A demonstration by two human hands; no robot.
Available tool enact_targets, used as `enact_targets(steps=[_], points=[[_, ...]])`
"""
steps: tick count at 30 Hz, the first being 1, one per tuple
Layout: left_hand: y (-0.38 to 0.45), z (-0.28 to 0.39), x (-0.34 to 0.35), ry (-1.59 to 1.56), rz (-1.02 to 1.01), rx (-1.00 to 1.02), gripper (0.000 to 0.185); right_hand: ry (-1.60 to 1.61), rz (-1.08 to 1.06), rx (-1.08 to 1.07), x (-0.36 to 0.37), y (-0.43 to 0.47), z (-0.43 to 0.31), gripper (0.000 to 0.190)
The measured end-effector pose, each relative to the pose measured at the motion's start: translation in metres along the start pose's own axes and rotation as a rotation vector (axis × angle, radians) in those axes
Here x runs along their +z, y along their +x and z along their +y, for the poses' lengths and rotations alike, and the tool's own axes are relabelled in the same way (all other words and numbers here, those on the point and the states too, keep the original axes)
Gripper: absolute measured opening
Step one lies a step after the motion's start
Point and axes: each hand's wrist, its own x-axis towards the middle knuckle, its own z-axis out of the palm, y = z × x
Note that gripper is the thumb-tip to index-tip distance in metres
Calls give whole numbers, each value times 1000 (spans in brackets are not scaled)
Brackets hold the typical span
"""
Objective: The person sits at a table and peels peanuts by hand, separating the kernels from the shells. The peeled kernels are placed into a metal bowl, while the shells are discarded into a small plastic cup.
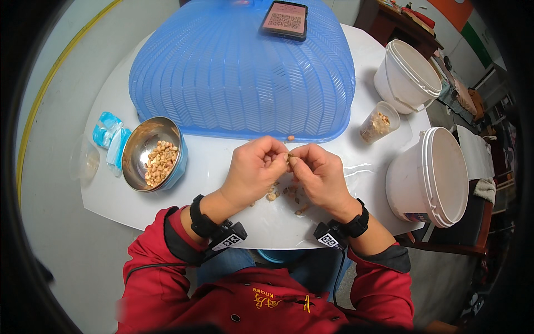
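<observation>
My left hand and my right hand meet over the white table. Between their thumbs and index fingers they pinch a small brown peanut shell, mostly hidden by the fingertips. Shell bits lie scattered on the tabletop beneath and between the hands. One reddish peanut kernel rests just beyond my fingers. To the left, a steel bowl holds shelled peanuts and tilts a little towards me. A clear plastic cup on the right contains nuts or shell pieces.
A large blue mesh food cover spans the back of the white table, with a phone on top. White buckets stand at the right. Blue-and-white packaging and a clear container sit at the left.
</observation>
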Motion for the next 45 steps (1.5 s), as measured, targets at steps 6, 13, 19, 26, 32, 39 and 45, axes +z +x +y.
enact_targets(steps=[6,13,19,26,32,39,45], points=[[1,1,3,71,87,205,5,163,-33,71,-1,2,0,11],[0,5,-2,392,100,345,5,115,-51,125,-1,2,0,12],[0,4,-1,392,92,366,5,79,-66,99,-1,2,-2,12],[4,-3,-4,599,84,642,8,95,-65,150,-2,2,-1,13],[3,-5,-5,673,91,639,9,253,-97,205,1,3,0,14],[1,-1,0,330,87,284,8,52,-71,176,-2,1,-2,14],[1,3,-3,347,12,242,7,-60,-78,122,-4,1,0,13]])
